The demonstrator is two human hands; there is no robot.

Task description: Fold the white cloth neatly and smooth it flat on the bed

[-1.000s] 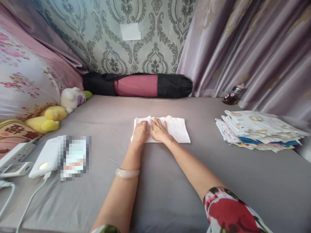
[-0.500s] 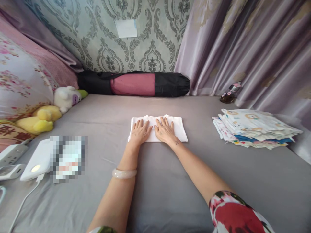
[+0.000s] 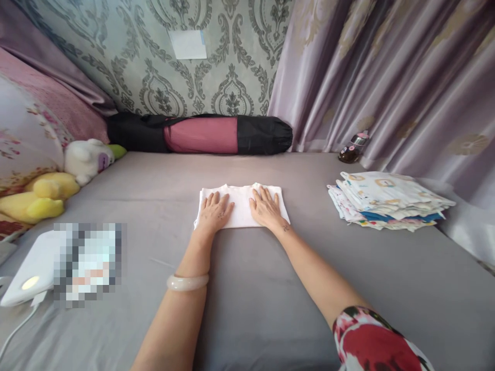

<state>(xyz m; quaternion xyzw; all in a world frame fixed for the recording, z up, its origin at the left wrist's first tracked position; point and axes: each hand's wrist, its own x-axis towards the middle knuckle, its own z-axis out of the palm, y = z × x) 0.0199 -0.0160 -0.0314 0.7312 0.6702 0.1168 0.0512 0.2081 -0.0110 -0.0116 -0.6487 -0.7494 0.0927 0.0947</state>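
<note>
A folded white cloth (image 3: 242,208) lies flat on the grey bed sheet (image 3: 251,288) in the middle of the view. My left hand (image 3: 214,212) rests palm down on its left half, fingers spread. My right hand (image 3: 266,207) lies flat on its right half, fingers stretched out. Both hands press on the cloth and hold nothing. A pale bangle (image 3: 187,282) circles my left wrist.
A stack of folded printed cloths (image 3: 386,201) sits at the right. A black and pink roll bag (image 3: 201,134) lies along the wall. Soft toys (image 3: 58,178) and a white power bank (image 3: 29,268) are at the left. A small dark bottle (image 3: 352,149) stands by the curtain.
My two hands have slid apart across the white cloth, the left toward its left edge, the right toward its right edge. The camera has turned a little to the right.
</note>
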